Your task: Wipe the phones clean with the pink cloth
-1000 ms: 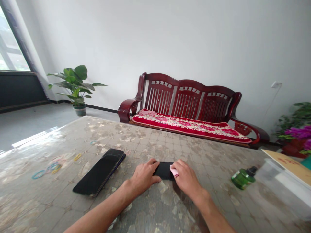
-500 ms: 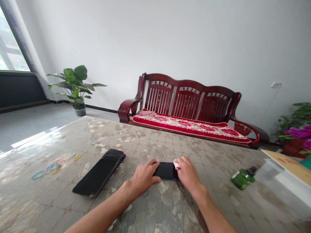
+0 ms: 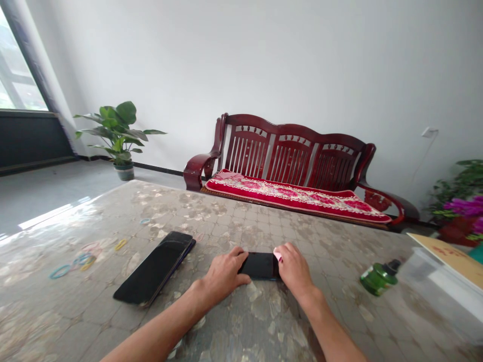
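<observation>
A dark smartphone (image 3: 260, 266) lies flat and sideways on the patterned tablecloth (image 3: 234, 327). My left hand (image 3: 225, 269) grips its left end, thumb on the near edge and fingers on the far edge. At the phone's right end my right hand (image 3: 293, 266) is closed on a small pink cloth (image 3: 277, 255), pressed against the screen. Most of the cloth is hidden under my fingers. To the left, larger black phones or tablets (image 3: 156, 269) lie stacked at a slant, apart from my hands.
Coloured rubber bands (image 3: 81, 259) are scattered at the left. On the right stand a green spray bottle (image 3: 379, 277) and a clear plastic box (image 3: 433, 281) with a tan sheet (image 3: 449, 256) over it. Beyond the table are a red wooden bench (image 3: 294, 156) and a potted plant (image 3: 123, 130).
My right hand with the pink cloth has shifted slightly right along the phone, uncovering a bit more screen. My left hand keeps its hold.
</observation>
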A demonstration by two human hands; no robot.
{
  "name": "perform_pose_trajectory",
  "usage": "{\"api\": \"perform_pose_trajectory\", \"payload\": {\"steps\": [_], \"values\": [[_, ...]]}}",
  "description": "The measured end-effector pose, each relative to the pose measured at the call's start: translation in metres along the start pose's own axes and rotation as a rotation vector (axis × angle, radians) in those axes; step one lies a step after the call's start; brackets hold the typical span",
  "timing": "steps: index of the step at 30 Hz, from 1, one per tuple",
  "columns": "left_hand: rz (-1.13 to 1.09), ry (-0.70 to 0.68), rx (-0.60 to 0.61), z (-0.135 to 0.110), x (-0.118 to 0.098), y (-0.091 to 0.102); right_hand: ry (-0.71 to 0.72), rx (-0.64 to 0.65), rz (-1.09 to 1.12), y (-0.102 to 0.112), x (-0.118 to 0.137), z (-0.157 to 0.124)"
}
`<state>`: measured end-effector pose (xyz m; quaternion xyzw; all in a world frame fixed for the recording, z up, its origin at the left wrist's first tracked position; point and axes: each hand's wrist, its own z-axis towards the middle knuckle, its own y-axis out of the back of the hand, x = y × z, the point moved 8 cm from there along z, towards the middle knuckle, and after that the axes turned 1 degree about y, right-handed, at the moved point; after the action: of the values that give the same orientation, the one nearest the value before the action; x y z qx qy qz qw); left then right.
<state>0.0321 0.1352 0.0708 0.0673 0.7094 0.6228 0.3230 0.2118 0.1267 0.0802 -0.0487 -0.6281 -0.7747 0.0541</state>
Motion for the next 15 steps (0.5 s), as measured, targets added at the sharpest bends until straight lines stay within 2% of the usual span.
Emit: {"api": "perform_pose_trajectory", "payload": {"steps": [5, 7, 13, 15], "values": [[0.011, -0.031, -0.023, 0.000, 0.000, -0.002, 0.214, 0.054, 0.148, -0.004, 0.047, -0.011], [0.013, -0.034, -0.023, 0.000, 0.000, -0.002, 0.245, 0.059, 0.154, -0.004, 0.054, -0.013], [0.028, -0.019, -0.015, 0.000, -0.001, 0.000, 0.048, 0.003, 0.047, 0.000, 0.017, -0.006], [0.031, -0.012, -0.009, 0.001, -0.001, -0.001, 0.024, -0.010, 0.034, -0.001, 0.011, -0.007]]}}
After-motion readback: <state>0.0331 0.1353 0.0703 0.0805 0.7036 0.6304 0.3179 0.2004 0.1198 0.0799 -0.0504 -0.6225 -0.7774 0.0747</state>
